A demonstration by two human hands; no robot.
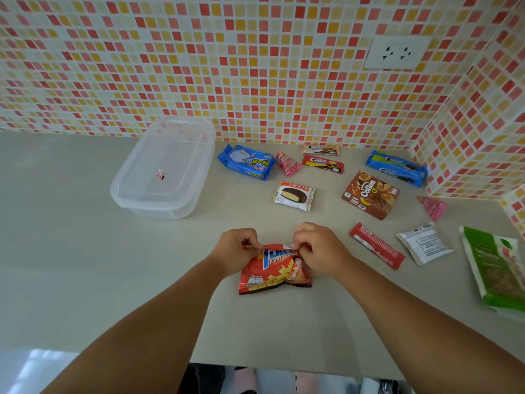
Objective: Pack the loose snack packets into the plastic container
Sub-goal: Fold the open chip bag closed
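A red potato snack bag (272,275) lies on the grey counter in front of me. My left hand (237,248) pinches its top left corner and my right hand (321,248) pinches its top right edge. The clear plastic container (142,200) stands open at the back left, holding only a small pink binder clip (161,175). Loose packets lie to the right: a blue wafer pack (247,162), a choco pie (294,194), a brown Collon box (370,194), a blue cookie pack (396,167) and a red stick pack (376,245).
Two Cream-O packs (322,163), pink candy packets (287,163), a white packet (424,243) and a green bag (495,268) also lie on the counter. A tiled wall with a socket (396,52) closes the back and right. The counter's front edge is near me.
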